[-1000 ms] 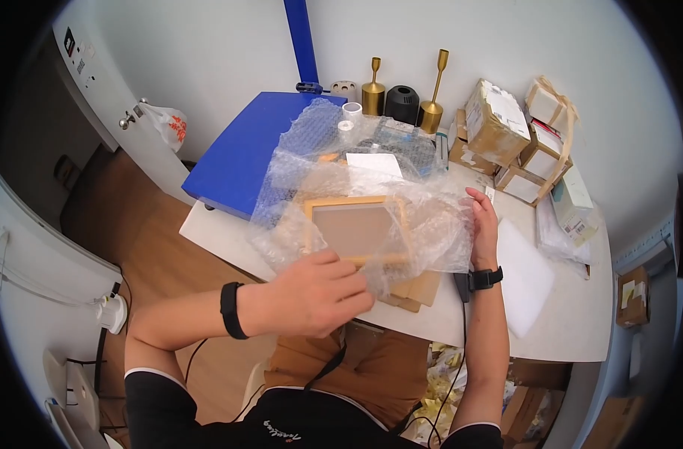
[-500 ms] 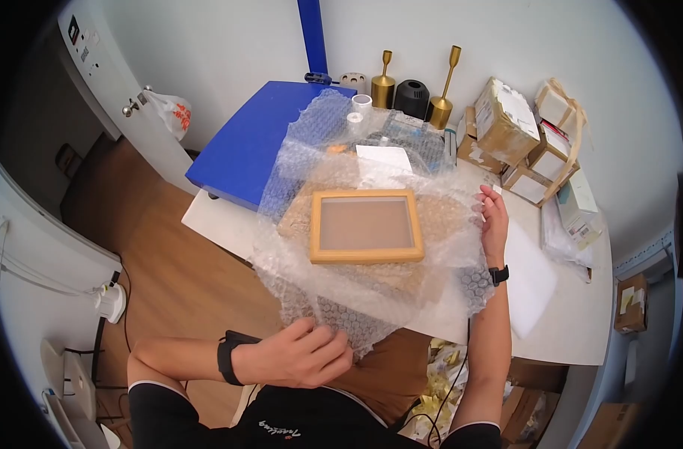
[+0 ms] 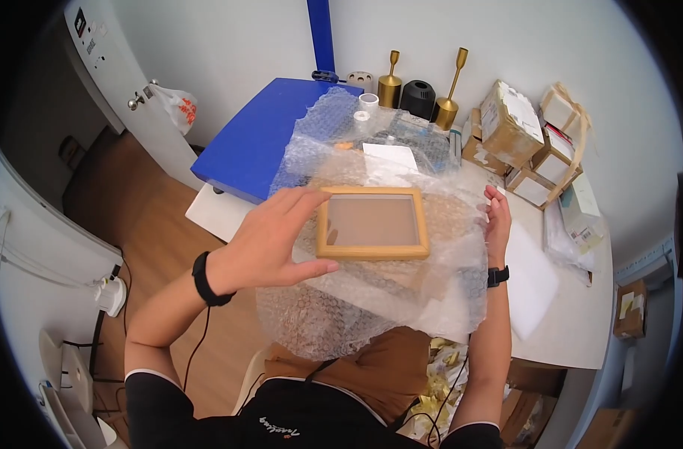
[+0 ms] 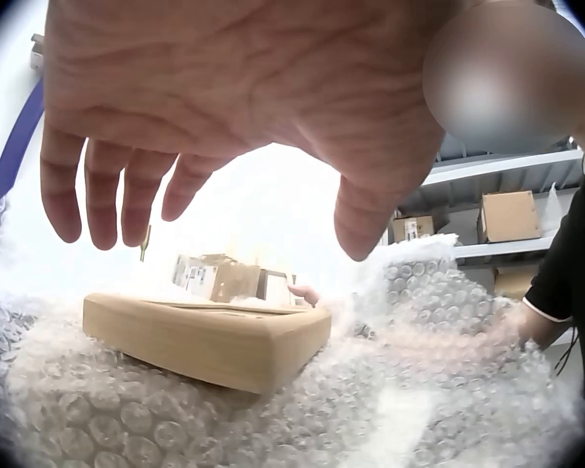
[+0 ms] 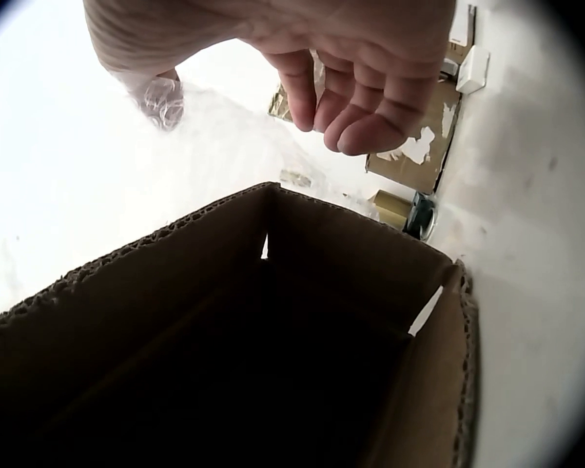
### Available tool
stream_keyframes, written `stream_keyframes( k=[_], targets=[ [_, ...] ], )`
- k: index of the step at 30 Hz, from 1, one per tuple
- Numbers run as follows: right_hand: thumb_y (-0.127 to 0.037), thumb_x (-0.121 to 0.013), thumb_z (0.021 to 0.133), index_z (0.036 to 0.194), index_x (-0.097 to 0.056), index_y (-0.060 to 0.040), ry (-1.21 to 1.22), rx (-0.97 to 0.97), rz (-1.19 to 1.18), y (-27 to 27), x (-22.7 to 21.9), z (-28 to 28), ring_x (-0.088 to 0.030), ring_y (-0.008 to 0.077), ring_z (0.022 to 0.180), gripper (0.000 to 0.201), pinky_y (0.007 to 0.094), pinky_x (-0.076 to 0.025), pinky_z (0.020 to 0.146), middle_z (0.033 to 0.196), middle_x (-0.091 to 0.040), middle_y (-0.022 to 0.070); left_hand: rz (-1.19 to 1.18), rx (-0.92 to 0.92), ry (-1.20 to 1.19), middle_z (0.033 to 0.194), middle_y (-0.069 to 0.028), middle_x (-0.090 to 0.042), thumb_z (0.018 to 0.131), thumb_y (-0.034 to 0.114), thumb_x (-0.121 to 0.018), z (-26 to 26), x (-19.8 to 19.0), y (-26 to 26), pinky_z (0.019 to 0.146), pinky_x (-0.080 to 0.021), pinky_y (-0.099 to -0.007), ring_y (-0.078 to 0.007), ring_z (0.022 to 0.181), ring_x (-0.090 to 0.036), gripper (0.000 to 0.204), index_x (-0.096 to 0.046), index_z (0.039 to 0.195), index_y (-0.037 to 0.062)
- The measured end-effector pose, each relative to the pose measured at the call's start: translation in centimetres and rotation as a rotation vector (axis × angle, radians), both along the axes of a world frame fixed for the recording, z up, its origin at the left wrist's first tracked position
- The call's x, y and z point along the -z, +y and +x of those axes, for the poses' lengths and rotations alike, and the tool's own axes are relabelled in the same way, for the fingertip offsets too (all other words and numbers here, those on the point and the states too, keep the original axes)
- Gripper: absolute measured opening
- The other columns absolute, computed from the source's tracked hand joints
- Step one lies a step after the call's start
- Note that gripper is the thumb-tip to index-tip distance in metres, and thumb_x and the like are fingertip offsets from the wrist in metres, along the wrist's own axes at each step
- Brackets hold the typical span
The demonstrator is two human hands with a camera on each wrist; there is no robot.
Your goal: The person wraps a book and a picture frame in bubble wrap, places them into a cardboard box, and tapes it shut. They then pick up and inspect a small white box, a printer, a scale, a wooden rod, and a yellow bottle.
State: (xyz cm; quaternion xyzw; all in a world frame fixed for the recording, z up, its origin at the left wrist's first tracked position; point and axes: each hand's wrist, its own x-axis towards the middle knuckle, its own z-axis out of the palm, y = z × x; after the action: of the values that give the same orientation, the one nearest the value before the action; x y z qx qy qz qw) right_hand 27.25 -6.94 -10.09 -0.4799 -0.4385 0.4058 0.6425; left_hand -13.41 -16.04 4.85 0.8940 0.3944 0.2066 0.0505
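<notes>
A picture frame [image 3: 373, 253] with a light wooden border lies face up on spread bubble wrap [image 3: 319, 318]. My left hand [image 3: 270, 241] is over the wrap at the frame's left side, fingers extended and thumb apart; in the left wrist view this hand [image 4: 244, 88] hovers above the wooden frame [image 4: 205, 341], with a space between them. At the wrap's right edge, my right hand [image 3: 497, 228] has loosely bent fingers. The right wrist view shows plastic over the thumb of this hand [image 5: 283, 29], and nothing pinched between thumb and fingers.
Behind the wrap stand gold candle holders [image 3: 446, 112] and a black object [image 3: 418, 99]. A blue platform [image 3: 240, 142] is at the left back, cardboard boxes [image 3: 510, 123] at the right back, and a white sheet [image 3: 532, 288] at the right. An open carton [image 5: 370, 234] fills the right wrist view's lower part.
The wrap that partly covered the picture frame now lies off it. My left hand has let go of the wrap's front edge, moved up beside the frame and opened. My right hand has barely moved.
</notes>
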Motion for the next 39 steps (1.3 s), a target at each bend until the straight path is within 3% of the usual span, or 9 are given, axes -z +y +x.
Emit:
stream_keyframes(
  k=[6,14,17,22,25,27,28,31,39],
  targets=[
    [-0.036,-0.059,0.095,0.132,-0.059,-0.0105,0.000,-0.012,0.042,0.4,0.8,0.5,-0.053,0.0084,0.097,0.045,0.0230,-0.042,0.077,0.129,-0.057,0.0002,0.010,0.125,0.136,0.142,-0.0263,-0.045,0.070,0.060,-0.082,2.1,2.6,4.5,0.108,-0.039,-0.0487,-0.0428,0.128,-0.047,0.113,-0.034,0.148,-0.0051],
    [-0.034,-0.061,0.094,0.133,-0.059,-0.0097,-0.003,0.011,0.047,-0.4,-0.2,-0.4,-0.052,0.0092,0.097,0.046,0.0233,-0.043,0.077,0.116,-0.056,0.0007,-0.099,0.136,0.231,0.138,-0.0279,-0.046,0.064,0.053,-0.085,4.5,3.0,6.3,0.107,-0.039,-0.0464,-0.0420,0.125,-0.048,0.119,-0.029,0.151,-0.0057],
    [-0.032,-0.060,0.094,0.133,-0.059,-0.0085,-0.023,0.040,0.059,-0.4,-0.5,-0.5,-0.051,0.0106,0.099,0.046,0.0246,-0.044,0.081,0.110,-0.055,0.0014,-0.136,0.125,0.211,0.134,-0.0274,-0.047,0.062,0.049,-0.086,4.8,2.7,6.2,0.105,-0.040,-0.0458,-0.0416,0.121,-0.048,0.120,-0.027,0.152,-0.0045],
    [-0.028,-0.059,0.093,0.133,-0.056,-0.0030,-0.001,0.091,0.209,-0.8,-1.4,-1.0,-0.050,0.0168,0.111,0.047,0.0310,-0.042,0.097,0.125,-0.057,0.0065,-0.103,0.048,0.170,0.133,-0.0256,-0.047,0.061,0.047,-0.086,5.3,1.1,6.1,0.103,-0.041,-0.0446,-0.0397,0.120,-0.048,0.120,-0.027,0.154,-0.0007],
    [-0.026,-0.059,0.093,0.134,-0.055,-0.0010,-0.003,0.055,0.227,-0.8,-1.2,-0.9,-0.050,0.0183,0.116,0.048,0.0320,-0.040,0.101,0.132,-0.056,0.0085,-0.231,0.023,-0.076,0.137,-0.0217,-0.047,0.064,0.046,-0.084,5.7,0.6,7.6,0.104,-0.041,-0.0424,-0.0340,0.122,-0.050,0.115,-0.029,0.154,0.0020],
    [-0.025,-0.060,0.093,0.134,-0.055,-0.0005,-0.010,0.031,0.236,-0.9,-1.0,-1.2,-0.050,0.0183,0.116,0.048,0.0319,-0.039,0.102,0.132,-0.056,0.0086,-0.969,0.171,-0.651,0.131,-0.0173,-0.051,0.077,0.044,-0.076,6.1,0.7,8.7,0.098,-0.045,-0.0360,-0.0235,0.115,-0.053,0.094,-0.036,0.151,0.0020],
    [-0.024,-0.061,0.092,0.134,-0.054,0.0000,-0.016,0.007,0.243,-0.9,-1.0,-1.4,-0.050,0.0183,0.117,0.049,0.0318,-0.039,0.103,0.132,-0.056,0.0086,-1.129,0.186,-0.858,0.131,-0.0142,-0.055,0.086,0.046,-0.069,6.0,0.7,8.7,0.097,-0.048,-0.0345,-0.0192,0.114,-0.057,0.080,-0.041,0.149,0.0047],
    [-0.021,-0.062,0.091,0.134,-0.054,-0.0004,-0.100,0.000,0.271,-1.4,-1.8,-2.0,-0.050,0.0187,0.119,0.048,0.0330,-0.038,0.104,0.133,-0.057,0.0092,-1.561,0.284,-1.303,0.122,-0.0104,-0.064,0.090,0.058,-0.057,7.1,0.1,9.1,0.086,-0.056,-0.0390,-0.0218,0.105,-0.067,0.071,-0.052,0.139,0.0075],
    [-0.028,-0.068,0.088,0.137,-0.052,-0.0003,-0.374,-0.133,0.335,-2.1,-2.2,-3.6,-0.052,0.0251,0.129,0.058,0.0390,-0.033,0.114,0.134,-0.059,0.0147,-1.699,0.277,-1.246,0.125,-0.0108,-0.065,0.094,0.060,-0.049,9.8,2.0,10.1,0.085,-0.056,-0.0443,-0.0248,0.107,-0.068,0.066,-0.056,0.136,0.0100]
  ],
)
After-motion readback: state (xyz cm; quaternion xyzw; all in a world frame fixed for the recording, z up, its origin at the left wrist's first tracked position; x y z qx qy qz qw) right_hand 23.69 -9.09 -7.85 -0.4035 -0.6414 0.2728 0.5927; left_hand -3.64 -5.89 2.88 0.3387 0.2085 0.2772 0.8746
